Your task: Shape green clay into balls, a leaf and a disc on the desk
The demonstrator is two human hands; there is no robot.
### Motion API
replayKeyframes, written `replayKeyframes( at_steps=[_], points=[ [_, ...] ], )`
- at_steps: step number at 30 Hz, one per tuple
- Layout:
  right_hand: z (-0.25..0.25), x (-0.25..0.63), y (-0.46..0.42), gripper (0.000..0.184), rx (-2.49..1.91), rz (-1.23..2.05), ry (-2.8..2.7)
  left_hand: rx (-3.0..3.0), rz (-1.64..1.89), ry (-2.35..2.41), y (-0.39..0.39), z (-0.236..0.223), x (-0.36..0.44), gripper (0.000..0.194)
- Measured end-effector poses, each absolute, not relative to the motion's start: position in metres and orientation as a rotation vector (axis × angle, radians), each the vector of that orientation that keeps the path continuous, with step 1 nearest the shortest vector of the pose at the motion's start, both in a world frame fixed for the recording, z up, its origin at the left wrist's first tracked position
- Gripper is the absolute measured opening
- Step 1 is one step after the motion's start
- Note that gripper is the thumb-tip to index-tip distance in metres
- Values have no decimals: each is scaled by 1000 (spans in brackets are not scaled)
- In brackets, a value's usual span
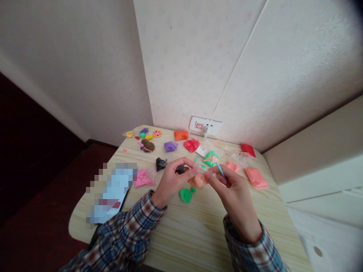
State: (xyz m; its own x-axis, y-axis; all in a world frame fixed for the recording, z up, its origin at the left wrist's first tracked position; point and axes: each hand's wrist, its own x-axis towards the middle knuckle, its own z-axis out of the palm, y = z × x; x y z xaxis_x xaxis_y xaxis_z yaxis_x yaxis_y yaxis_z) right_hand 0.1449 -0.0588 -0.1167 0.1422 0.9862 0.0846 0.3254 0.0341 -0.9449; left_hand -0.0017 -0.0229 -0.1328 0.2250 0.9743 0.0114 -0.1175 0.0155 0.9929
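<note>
My left hand (177, 177) pinches one edge of a small clear bag of peach modelling clay (198, 181). On the other side of that bag, the thumb and finger of my right hand (234, 189) are closed on it. A thin blue modelling tool (220, 169) also sits in my right hand, tilted up to the left, with peach clay at its tip. Just below the bag, a green clay disc (186, 195) lies on the table, a smaller green piece (193, 189) beside it. A dark lump (180, 169) is partly hidden behind my left fingers.
Bags of orange (180, 135), purple (170, 146), red (191, 145), green (211, 158) and pink clay (143, 178) are spread over the wooden table (193, 238). Small clay figures stand at the back left, near a brown coil (148, 145). A phone (113, 194) lies left; a wall socket (205, 125) is behind.
</note>
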Motion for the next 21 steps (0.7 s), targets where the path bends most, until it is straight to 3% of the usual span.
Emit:
replayKeyframes(
  at_steps=[13,21],
  points=[
    [-117,145,-60,23,-1412,963,-1288,1268,1080,939,-25,-134,0,14],
    [-141,223,-41,31,-1716,528,-1160,779,998,695,-17,-141,-5,23]
  ],
)
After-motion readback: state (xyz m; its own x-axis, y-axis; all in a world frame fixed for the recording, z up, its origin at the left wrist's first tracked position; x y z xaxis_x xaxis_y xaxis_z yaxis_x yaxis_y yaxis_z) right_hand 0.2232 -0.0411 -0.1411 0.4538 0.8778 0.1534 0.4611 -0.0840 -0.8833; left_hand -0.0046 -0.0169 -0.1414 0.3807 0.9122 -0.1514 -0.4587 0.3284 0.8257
